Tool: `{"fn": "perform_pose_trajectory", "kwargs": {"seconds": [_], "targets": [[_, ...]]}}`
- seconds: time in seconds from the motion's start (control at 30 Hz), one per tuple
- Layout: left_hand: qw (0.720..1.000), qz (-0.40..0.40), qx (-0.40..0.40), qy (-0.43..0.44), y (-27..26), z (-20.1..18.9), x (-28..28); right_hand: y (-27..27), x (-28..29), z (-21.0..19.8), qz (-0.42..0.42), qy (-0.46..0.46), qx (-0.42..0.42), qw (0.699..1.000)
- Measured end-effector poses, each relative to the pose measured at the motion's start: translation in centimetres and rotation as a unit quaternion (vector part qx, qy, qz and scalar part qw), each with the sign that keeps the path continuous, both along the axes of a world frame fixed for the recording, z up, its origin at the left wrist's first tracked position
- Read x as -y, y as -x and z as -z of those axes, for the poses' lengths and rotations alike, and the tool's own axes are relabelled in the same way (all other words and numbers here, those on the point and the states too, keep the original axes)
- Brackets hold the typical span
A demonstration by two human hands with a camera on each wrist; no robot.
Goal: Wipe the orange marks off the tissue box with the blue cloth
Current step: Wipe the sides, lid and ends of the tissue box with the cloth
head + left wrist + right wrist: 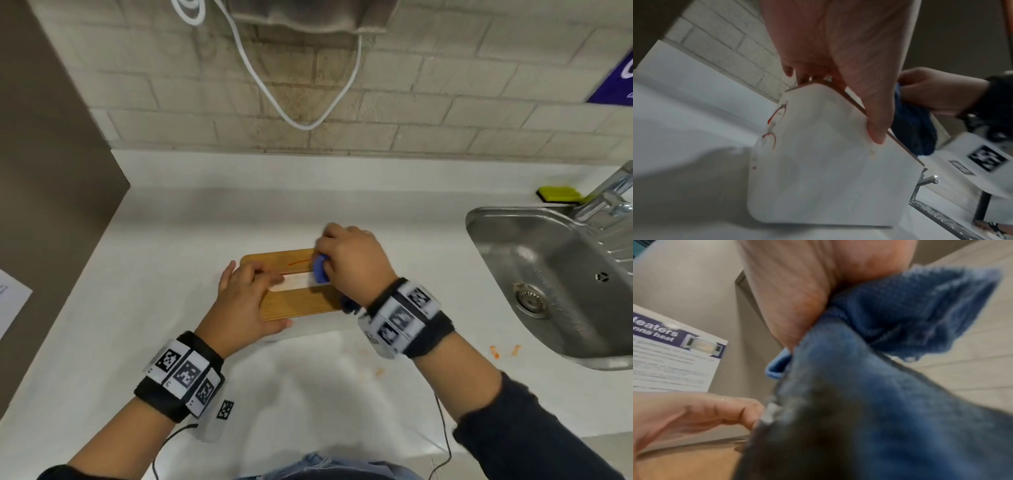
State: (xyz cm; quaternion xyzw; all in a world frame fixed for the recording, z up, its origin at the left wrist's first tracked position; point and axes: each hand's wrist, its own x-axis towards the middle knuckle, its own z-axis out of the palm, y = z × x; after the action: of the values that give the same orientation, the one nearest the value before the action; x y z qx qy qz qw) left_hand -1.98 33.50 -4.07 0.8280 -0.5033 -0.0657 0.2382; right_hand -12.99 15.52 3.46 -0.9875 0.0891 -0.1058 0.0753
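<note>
The tissue box (298, 303) has a wooden lid with a white slot and stands on the white counter (171, 222). A thin orange mark (299, 263) runs along the lid's far strip. More orange marks (774, 118) curl on the box's white end face (818, 170). My left hand (246, 287) holds the box's left end, fingers over the lid and thumb (877, 129) on the near side. My right hand (349, 260) grips the bunched blue cloth (319, 270) on the lid's right end, just right of the mark. The blue cloth (869, 386) fills most of the right wrist view.
A steel sink (479, 219) with a tap (613, 195) lies to the right, and a yellow sponge (560, 194) sits behind it. Orange smears (505, 351) mark the counter by the sink's front corner. A white cable (301, 123) hangs on the brick wall.
</note>
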Motion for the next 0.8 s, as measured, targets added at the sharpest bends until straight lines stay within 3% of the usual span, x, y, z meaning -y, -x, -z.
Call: {"fn": "perform_pose_trajectory", "kwargs": {"seconds": [0.13,0.2,0.3,0.57,0.8], "targets": [[0.997,-0.020,-0.063,0.046,0.4,0.3,0.0,-5.9,-1.5,0.7,-0.143,0.066,-0.130,0.979],[0.997,-0.012,-0.055,0.046,0.1,0.4,-0.1,-7.0,-1.8,1.6,-0.172,0.069,-0.201,0.962],[1.000,-0.007,-0.010,0.015,-0.3,0.4,0.0,-6.4,-0.7,2.2,-0.179,0.065,-0.230,0.954],[1.000,-0.016,0.012,-0.014,-0.2,0.4,0.1,-1.7,5.2,2.0,-0.096,0.027,-0.247,0.964],[0.999,-0.018,0.026,-0.010,-0.1,0.6,0.0,3.7,9.0,1.8,0.026,0.041,-0.274,0.960]]}}
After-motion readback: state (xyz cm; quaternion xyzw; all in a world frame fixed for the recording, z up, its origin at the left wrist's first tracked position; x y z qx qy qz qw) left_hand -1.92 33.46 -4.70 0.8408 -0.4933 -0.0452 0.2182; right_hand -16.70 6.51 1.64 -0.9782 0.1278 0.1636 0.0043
